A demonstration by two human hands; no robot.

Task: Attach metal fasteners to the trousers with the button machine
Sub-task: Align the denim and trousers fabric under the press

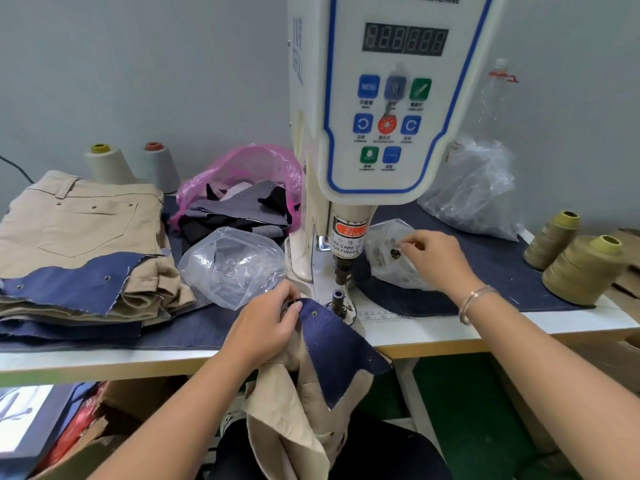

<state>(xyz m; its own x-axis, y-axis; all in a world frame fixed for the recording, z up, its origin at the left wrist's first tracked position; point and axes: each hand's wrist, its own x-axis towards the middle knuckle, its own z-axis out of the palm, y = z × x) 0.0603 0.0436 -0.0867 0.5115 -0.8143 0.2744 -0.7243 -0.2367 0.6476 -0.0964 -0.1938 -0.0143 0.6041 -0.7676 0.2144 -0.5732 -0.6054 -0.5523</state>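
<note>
The left hand (266,327) grips the beige trousers with blue denim patch (332,344) at 6 o'clock of the white button machine (381,116). The right hand (436,258) pinches inside a clear plastic bag (388,261) at 3 o'clock; contents unclear. White table (450,330), grey wall.

Thread cones (585,268), a pink scrap bag (242,174) and a bottle (493,95).

I can't see the button machine (388,98) top, cropped away; my right-hand fingers' (414,241) pinched item is too small.
</note>
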